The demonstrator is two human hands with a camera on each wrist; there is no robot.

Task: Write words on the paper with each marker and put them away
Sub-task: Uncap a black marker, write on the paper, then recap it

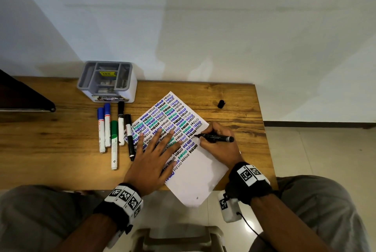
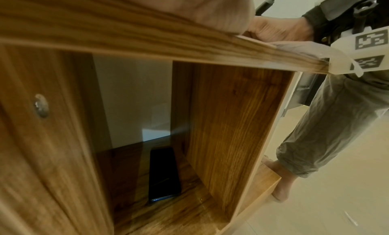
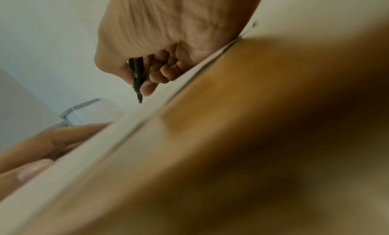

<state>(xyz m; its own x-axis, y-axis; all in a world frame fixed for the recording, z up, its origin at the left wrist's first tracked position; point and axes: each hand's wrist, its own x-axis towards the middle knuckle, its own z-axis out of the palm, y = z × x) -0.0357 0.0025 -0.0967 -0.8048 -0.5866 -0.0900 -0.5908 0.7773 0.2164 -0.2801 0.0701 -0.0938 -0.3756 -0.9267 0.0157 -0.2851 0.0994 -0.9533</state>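
Note:
A white paper (image 1: 200, 172) lies slanted on the wooden table (image 1: 50, 150), covered with rows of HELLO in black, blue, purple and green. My right hand (image 1: 215, 140) grips an uncapped black marker (image 1: 216, 137), its tip touching the paper at the right end of a row; in the right wrist view the same marker (image 3: 137, 78) points down at the sheet. My left hand (image 1: 154, 152) lies flat, fingers spread, pressing the paper. Several capped markers lie left of the sheet: two blue (image 1: 103, 127), a green (image 1: 114, 144) and two black (image 1: 129, 135).
A grey and white organizer (image 1: 106, 81) stands at the back left of the table. The black cap (image 1: 221, 104) lies alone at the back right. A dark object (image 1: 24, 93) juts in from the left. Under the tabletop, a dark phone (image 2: 164, 173) rests on a shelf.

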